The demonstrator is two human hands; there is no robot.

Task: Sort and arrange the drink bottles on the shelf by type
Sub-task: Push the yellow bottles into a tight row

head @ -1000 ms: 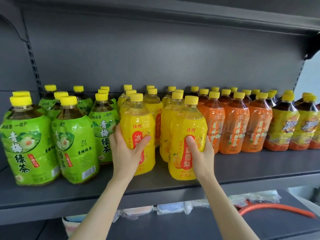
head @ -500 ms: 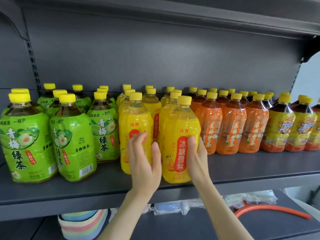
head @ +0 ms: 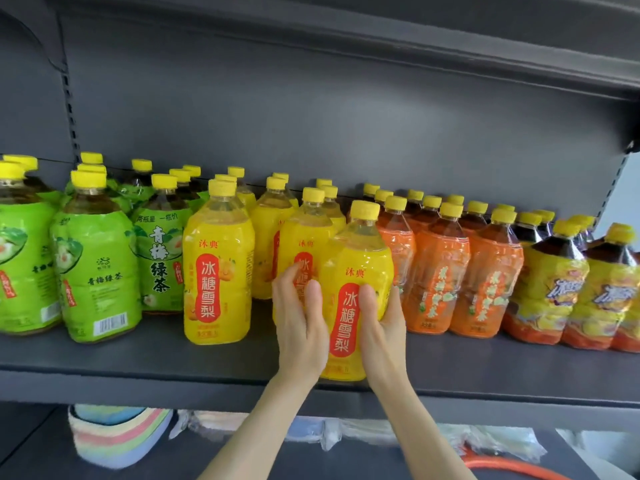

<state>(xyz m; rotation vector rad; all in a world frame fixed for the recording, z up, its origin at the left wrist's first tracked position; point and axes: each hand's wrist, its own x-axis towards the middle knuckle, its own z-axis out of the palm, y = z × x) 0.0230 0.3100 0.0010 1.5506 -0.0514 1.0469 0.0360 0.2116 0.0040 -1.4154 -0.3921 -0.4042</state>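
Yellow bottle (head: 356, 258), one, gripped by right hand (head: 384, 327); left hand (head: 301, 323) flat against it

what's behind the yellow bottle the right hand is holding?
A second yellow bottle stands right behind the held bottle, with more yellow caps beyond. Its lower part is hidden by the held bottle and the left hand.

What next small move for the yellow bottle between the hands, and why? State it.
Probably slide the yellow bottle back level with the other front yellow bottle: held between left hand and right hand, it stands nearer the shelf edge than its row.
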